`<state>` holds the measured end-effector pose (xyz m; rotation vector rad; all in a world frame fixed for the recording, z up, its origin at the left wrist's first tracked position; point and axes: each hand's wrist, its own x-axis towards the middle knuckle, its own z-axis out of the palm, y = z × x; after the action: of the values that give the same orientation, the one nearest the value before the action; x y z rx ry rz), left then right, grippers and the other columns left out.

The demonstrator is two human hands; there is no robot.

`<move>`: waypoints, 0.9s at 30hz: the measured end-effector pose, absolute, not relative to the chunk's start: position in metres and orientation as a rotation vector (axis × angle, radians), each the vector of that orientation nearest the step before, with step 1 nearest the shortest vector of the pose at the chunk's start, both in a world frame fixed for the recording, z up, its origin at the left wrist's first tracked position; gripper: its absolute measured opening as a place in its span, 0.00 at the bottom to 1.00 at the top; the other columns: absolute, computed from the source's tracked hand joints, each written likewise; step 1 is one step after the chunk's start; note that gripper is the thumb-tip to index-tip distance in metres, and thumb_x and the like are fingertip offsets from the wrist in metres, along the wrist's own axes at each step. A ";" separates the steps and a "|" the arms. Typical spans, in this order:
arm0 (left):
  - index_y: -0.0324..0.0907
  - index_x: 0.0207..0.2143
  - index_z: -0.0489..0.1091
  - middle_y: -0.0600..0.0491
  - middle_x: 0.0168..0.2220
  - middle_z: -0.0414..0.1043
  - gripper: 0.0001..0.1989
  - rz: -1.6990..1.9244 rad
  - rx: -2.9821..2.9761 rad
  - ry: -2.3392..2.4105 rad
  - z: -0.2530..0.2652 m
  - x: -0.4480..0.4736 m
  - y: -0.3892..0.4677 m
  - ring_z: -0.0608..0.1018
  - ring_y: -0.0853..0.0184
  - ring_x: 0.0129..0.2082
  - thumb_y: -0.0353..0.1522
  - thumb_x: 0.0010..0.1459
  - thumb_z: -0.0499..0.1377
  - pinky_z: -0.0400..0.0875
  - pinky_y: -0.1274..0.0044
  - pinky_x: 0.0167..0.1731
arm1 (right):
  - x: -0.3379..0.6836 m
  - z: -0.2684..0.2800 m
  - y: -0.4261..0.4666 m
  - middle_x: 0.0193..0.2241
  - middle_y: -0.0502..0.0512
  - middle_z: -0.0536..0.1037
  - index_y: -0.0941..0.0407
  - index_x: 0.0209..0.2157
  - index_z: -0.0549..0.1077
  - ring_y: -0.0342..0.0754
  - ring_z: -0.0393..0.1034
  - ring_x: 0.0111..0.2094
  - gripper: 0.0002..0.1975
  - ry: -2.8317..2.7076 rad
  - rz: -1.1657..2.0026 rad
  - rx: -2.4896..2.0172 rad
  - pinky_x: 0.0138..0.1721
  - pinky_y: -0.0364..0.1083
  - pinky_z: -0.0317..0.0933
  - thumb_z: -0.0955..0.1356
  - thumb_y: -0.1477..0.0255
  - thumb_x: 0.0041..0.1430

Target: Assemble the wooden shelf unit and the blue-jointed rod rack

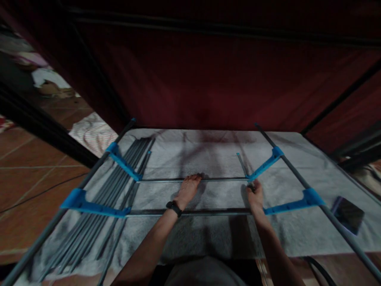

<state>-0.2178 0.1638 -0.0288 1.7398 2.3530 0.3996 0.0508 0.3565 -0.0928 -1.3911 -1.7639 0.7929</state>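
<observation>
Grey crossbar (222, 180): under left hand (188, 189), fingers together, apparently steadying it. Small dark piece (252, 186), unidentifiable: pinched in right hand's (256, 195) fingers, beside blue bracket (264, 164), presumably for that joint. Grey tubes (114, 190): left of both hands' fingers.

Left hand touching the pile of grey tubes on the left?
Apart. The head view shows a stretch of pale cloth between the left hand and the pile of grey tubes.
</observation>
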 end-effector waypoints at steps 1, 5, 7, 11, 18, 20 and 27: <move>0.43 0.58 0.70 0.44 0.56 0.74 0.26 0.405 1.745 2.342 -0.027 -0.217 0.163 0.74 0.58 0.56 0.20 0.62 0.46 0.66 0.64 0.58 | 0.052 -0.090 0.353 0.49 0.64 0.72 0.59 0.56 0.63 0.57 0.66 0.52 0.29 -1.744 0.773 -1.400 0.57 0.57 0.61 0.63 0.62 0.54; 0.44 0.57 0.70 0.44 0.55 0.74 0.25 0.423 1.747 2.315 -0.023 -0.216 0.160 0.75 0.58 0.55 0.21 0.62 0.47 0.67 0.63 0.58 | 0.048 -0.082 0.345 0.46 0.63 0.72 0.58 0.49 0.69 0.58 0.65 0.51 0.20 -2.016 0.541 -1.138 0.56 0.59 0.59 0.60 0.63 0.60; 0.44 0.57 0.70 0.44 0.55 0.74 0.24 0.431 1.756 2.312 -0.024 -0.216 0.159 0.75 0.58 0.55 0.21 0.63 0.48 0.67 0.64 0.57 | 0.036 -0.081 0.342 0.48 0.64 0.74 0.57 0.50 0.70 0.57 0.66 0.52 0.19 -2.243 0.457 -0.919 0.57 0.58 0.59 0.59 0.65 0.64; 0.43 0.57 0.70 0.44 0.55 0.74 0.23 0.447 1.784 2.324 -0.026 -0.215 0.158 0.75 0.59 0.54 0.22 0.64 0.48 0.67 0.65 0.56 | 0.009 -0.083 0.341 0.53 0.63 0.75 0.58 0.57 0.69 0.56 0.66 0.55 0.21 -2.510 0.245 -0.727 0.60 0.59 0.55 0.56 0.68 0.67; 0.45 0.51 0.74 0.47 0.50 0.76 0.16 0.508 1.712 2.427 -0.019 -0.221 0.145 0.76 0.58 0.50 0.27 0.65 0.52 0.67 0.64 0.56 | 0.001 -0.089 0.353 0.46 0.58 0.80 0.54 0.52 0.75 0.54 0.70 0.47 0.19 -2.697 0.083 -0.635 0.55 0.55 0.57 0.57 0.70 0.69; 0.45 0.50 0.74 0.47 0.48 0.76 0.14 0.618 1.566 2.543 -0.014 -0.230 0.129 0.76 0.57 0.50 0.30 0.65 0.54 0.68 0.64 0.55 | 0.003 -0.092 0.356 0.45 0.58 0.80 0.54 0.51 0.75 0.55 0.71 0.47 0.19 -2.683 0.071 -0.621 0.53 0.55 0.59 0.57 0.70 0.68; 0.41 0.47 0.70 0.45 0.48 0.72 0.14 1.133 0.257 3.119 -0.021 -0.281 0.037 0.74 0.60 0.52 0.25 0.62 0.50 0.70 0.69 0.54 | 0.003 -0.103 0.363 0.43 0.57 0.81 0.53 0.49 0.75 0.54 0.73 0.43 0.18 -2.623 0.091 -0.542 0.51 0.55 0.61 0.57 0.68 0.69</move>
<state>-0.2805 0.0371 -0.0206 0.2573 3.1189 1.1334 0.0029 0.3629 -0.1026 -0.5422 -2.6226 0.0910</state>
